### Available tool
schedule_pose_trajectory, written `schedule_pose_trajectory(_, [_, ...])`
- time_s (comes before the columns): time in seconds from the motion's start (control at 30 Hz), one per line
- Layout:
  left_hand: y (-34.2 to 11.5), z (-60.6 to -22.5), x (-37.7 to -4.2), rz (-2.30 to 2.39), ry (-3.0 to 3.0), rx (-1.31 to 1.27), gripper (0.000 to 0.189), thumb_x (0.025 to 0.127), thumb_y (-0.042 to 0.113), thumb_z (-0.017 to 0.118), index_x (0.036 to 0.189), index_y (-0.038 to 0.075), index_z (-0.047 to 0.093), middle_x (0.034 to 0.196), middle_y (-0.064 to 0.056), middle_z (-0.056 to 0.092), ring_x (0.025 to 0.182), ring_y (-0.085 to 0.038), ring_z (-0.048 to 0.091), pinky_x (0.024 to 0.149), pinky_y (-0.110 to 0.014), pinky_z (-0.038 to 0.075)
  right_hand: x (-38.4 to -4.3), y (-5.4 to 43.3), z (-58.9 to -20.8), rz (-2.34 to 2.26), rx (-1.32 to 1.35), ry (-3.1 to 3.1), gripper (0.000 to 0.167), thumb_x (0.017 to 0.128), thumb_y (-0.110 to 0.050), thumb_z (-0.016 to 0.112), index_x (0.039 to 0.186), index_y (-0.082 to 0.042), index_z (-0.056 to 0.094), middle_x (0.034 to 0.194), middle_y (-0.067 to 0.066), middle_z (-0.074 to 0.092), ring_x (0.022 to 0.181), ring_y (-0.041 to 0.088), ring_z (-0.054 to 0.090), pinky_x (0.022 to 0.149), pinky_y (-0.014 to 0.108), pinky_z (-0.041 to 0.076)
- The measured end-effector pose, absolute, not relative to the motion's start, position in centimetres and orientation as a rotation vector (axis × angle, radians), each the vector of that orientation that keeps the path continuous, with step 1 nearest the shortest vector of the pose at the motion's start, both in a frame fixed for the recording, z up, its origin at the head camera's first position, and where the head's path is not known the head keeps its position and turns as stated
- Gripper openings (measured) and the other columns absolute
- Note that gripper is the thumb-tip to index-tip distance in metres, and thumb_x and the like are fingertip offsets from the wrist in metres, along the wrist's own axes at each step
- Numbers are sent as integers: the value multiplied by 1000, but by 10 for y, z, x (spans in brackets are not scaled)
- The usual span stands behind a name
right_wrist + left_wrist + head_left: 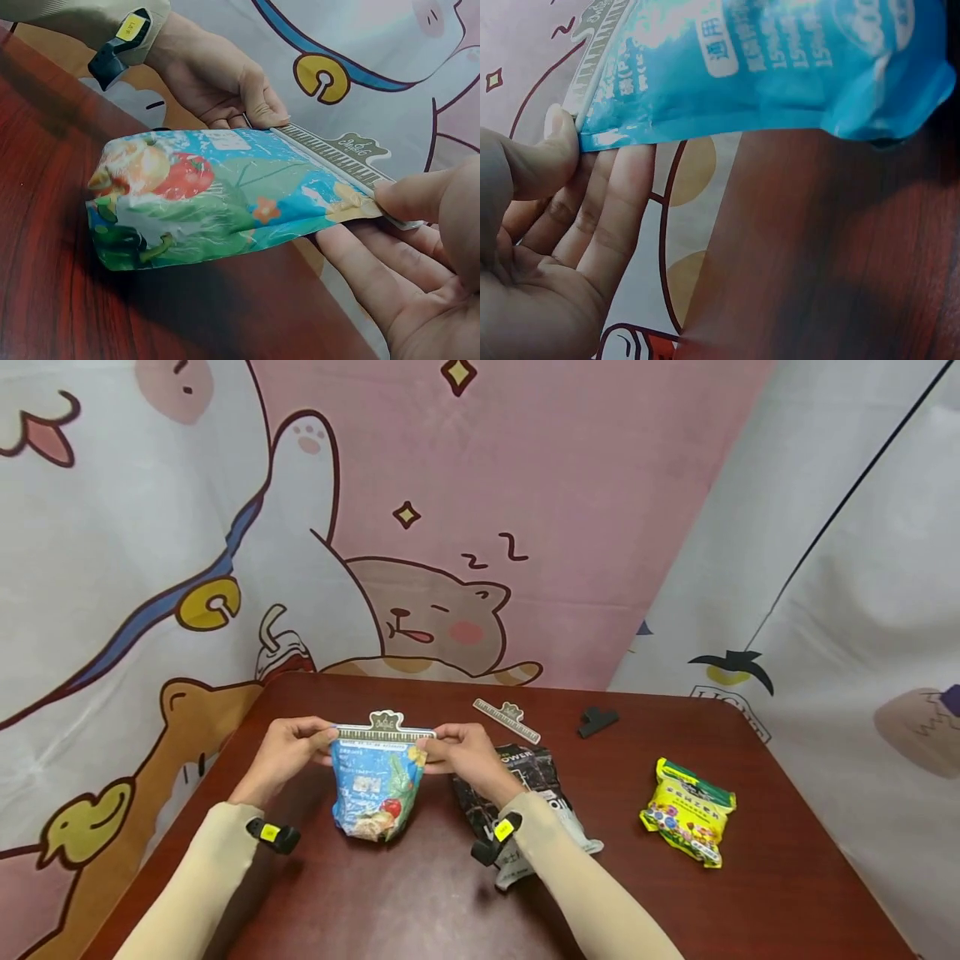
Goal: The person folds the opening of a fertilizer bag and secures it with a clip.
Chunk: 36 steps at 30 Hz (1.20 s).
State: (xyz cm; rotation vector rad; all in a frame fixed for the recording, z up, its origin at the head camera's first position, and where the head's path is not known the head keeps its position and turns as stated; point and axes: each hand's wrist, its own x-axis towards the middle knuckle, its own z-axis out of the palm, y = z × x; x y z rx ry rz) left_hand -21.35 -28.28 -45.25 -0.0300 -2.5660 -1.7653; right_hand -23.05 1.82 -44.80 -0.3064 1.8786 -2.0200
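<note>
A blue printed bag [375,793] with vegetable pictures hangs between my two hands. Across its top edge sits a long clip [386,734] with a piano-key pattern and a grey crest-shaped handle. My left hand [288,752] pinches the bag's left top corner at the clip's end, thumb in front and fingers behind. At the opposite corner my right hand [468,756] pinches bag and clip the same way. In the right wrist view, the bag [187,199] is tilted over the table, its bulging bottom toward the left.
A second piano-key clip [507,720] and a black clip [597,721] lie toward the table's back edge. Partly under my right forearm is a black and grey bag [536,777]. A yellow and green bag [690,814] lies farther right on the reddish-brown table [780,877].
</note>
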Motion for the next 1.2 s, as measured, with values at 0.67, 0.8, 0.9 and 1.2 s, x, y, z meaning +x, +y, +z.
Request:
schedule_pose_trajectory(0.67, [-292, -474, -240, -1725, -2814, 124, 32, 102, 18, 64, 118, -9, 69, 91, -14, 71, 75, -19, 69, 73, -39, 64, -256, 0, -481, -1877, -131, 1940, 21, 94, -5, 72, 105, 13, 68, 86, 13, 73, 74, 18, 75, 75, 34, 64])
schedule_pose_trajectory(0.8, [-293, -479, -242, -1720, -2852, 147, 31, 102, 16, 64, 117, -11, 69, 89, -13, 68, 74, -19, 67, 71, -36, 64, -258, -5, -487, -1826, -100, 2011, 23, 94, -6, 73, 105, 13, 69, 82, 15, 74, 65, 15, 73, 67, 31, 64])
schedule_pose_trajectory(0.9, [-294, -481, -244, -1693, -2893, 136, 29, 102, 14, 63, 116, -11, 69, 90, -14, 69, 73, -18, 68, 71, -36, 64, -257, -9, -488, -1768, -82, 2091, 24, 94, -8, 73, 105, 13, 70, 79, 20, 75, 59, 16, 74, 63, 30, 63])
schedule_pose_trajectory(1.2, [-289, -484, -253, -1628, -2976, 159, 27, 101, 8, 62, 116, -13, 68, 96, -20, 73, 68, -16, 72, 66, -34, 64, -257, -18, -480, -1470, 14, 2435, 18, 91, -10, 78, 91, 8, 74, 61, 13, 72, 55, 21, 74, 55, 29, 61])
